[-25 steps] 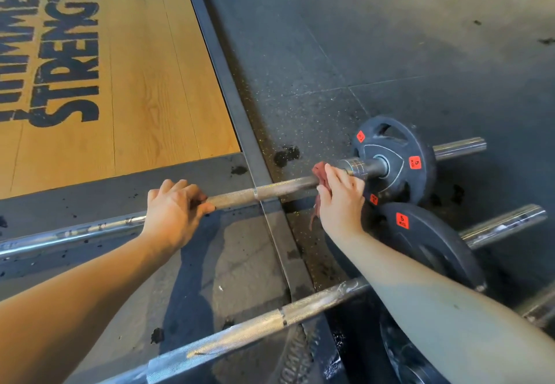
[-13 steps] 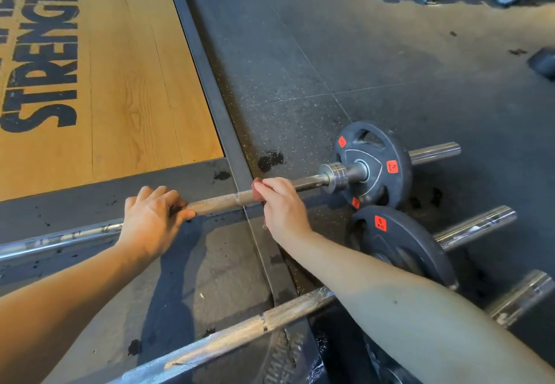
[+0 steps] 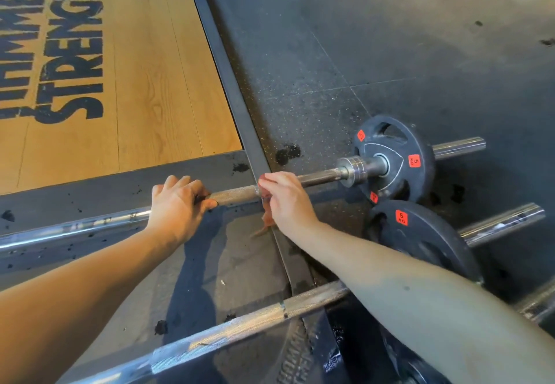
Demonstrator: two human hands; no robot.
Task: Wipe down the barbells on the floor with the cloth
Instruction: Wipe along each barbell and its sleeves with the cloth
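Rubber flooring (image 3: 390,53) is bearing the far barbell (image 3: 234,196), where the right hand (image 3: 285,200), fingers (image 3: 280,178) clamping the red cloth (image 3: 265,218) round the shaft, is sliding inward from the collar (image 3: 350,170) toward the bar-gripping left hand (image 3: 177,206), finishing that stretch.

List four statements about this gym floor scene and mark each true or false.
1. The right hand holds a reddish cloth on the far barbell. True.
2. The left hand lies flat on the floor. False: its fingers curl round the far barbell.
3. The far barbell's plate is marked 5 KG. True.
4. Both hands grip the near barbell. False: neither hand touches it.
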